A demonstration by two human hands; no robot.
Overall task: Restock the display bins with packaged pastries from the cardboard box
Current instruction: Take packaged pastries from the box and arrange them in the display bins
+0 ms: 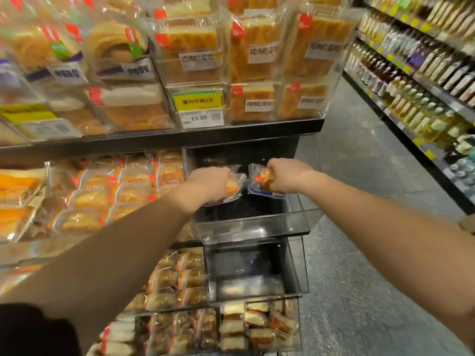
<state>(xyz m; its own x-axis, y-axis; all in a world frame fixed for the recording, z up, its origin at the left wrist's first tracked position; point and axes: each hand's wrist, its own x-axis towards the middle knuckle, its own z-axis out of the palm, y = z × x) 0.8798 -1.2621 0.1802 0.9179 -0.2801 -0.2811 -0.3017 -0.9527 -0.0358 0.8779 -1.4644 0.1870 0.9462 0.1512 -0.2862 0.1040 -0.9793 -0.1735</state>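
Supermarket shelving fills the view: tiered black shelves carry clear plastic display bins of wrapped bread and cakes, and a grey speckled floor aisle (359, 278) runs off toward 1 o'clock, lined on its far side by shelves of bottled oils and drinks (424, 80).

At the centre, both arms reach forward over an empty clear acrylic display bin with a dark floor (246, 222). The left hand (208, 182) is curled round a small clear-wrapped golden pastry packet (235, 187), held just above the bin's back half. The right hand (285, 176), at about 1 o'clock from it, grips a second clear-wrapped brown pastry packet with a blue-edged label (262, 186). The two packets sit side by side, nearly touching, both inside the bin's outline.

At 9 o'clock of that bin, a neighbouring bin holds rows of orange-trimmed round pastry packets (102, 199). At 12 o'clock, on the upper shelf, stand tall clear bags of sliced golden toast with white labels (254, 52), with a yellow-and-white price tag reading 19.90 (199, 109) in front. At 6 o'clock, lower bins hold small wrapped cake squares (257, 325), and one clear bin beneath the centre one (252, 268) looks nearly bare.
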